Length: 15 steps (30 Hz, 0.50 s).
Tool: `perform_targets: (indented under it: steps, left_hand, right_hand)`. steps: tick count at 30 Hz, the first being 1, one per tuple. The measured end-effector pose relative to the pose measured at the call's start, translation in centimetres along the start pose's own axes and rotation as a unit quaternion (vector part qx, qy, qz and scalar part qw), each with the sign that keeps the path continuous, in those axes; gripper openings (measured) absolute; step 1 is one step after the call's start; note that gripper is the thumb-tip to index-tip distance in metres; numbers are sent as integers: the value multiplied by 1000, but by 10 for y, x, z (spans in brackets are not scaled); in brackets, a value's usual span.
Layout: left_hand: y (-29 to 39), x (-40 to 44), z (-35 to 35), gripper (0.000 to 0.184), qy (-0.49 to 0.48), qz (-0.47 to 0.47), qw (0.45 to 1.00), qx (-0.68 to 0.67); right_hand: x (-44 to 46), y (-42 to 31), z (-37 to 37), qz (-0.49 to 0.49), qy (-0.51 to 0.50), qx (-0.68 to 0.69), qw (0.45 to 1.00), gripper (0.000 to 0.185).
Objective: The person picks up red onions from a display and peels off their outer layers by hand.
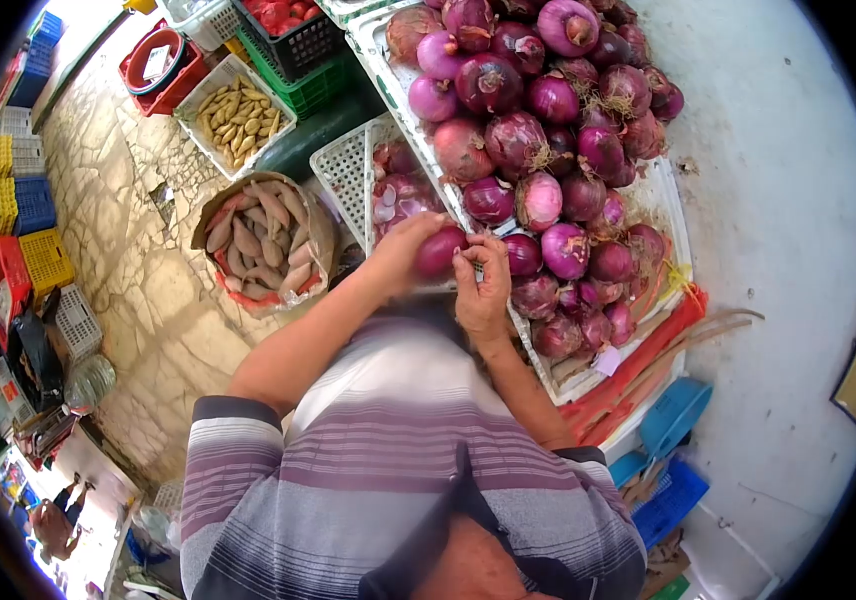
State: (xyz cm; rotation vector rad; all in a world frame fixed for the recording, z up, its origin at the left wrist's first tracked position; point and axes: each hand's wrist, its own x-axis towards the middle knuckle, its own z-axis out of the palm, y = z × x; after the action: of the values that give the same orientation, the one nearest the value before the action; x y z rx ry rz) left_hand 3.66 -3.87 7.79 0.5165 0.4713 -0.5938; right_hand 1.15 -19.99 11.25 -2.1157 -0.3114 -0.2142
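My left hand (400, 252) is wrapped round a smooth red onion (440, 251), held just in front of the shirt. Beside it, my right hand (485, 283) has its thumb and fingers pinched together close against the onion's right side. What lies between those fingertips is too small to make out. Just beyond both hands is a big heap of red onions (516, 142) in a white tray (670, 200), some with dry roots and papery skins. Loose onion skins (403, 195) fill a white perforated crate (343, 170) behind my left hand.
To the left stand a sack of sweet potatoes (263, 240) and a white crate of small yellowish roots (240, 118). A red mesh bag (638, 370) and a blue basket (676, 415) are at the right. Far lower left, another person (53, 525) is visible.
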Motion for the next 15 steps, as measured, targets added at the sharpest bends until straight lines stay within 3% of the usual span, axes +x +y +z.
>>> perform_targets:
  steps: [2, 5, 8, 15]
  left_hand:
    - [4, -2, 1, 30, -4, -12, 1000, -15]
    - [10, -4, 2, 32, -6, -28, 999, -45]
    - [13, -2, 2, 32, 16, -42, 997, -63]
    - [10, 15, -27, 39, 15, -130, 977, -171]
  right_hand:
    - [-1, 2, 3, -6, 16, -40, 999, 11]
    - [-10, 12, 7, 152, 46, 80, 984, 11]
    - [-5, 5, 5, 185, 114, 69, 974, 13]
    - [-11, 8, -3, 207, 140, 132, 959, 15]
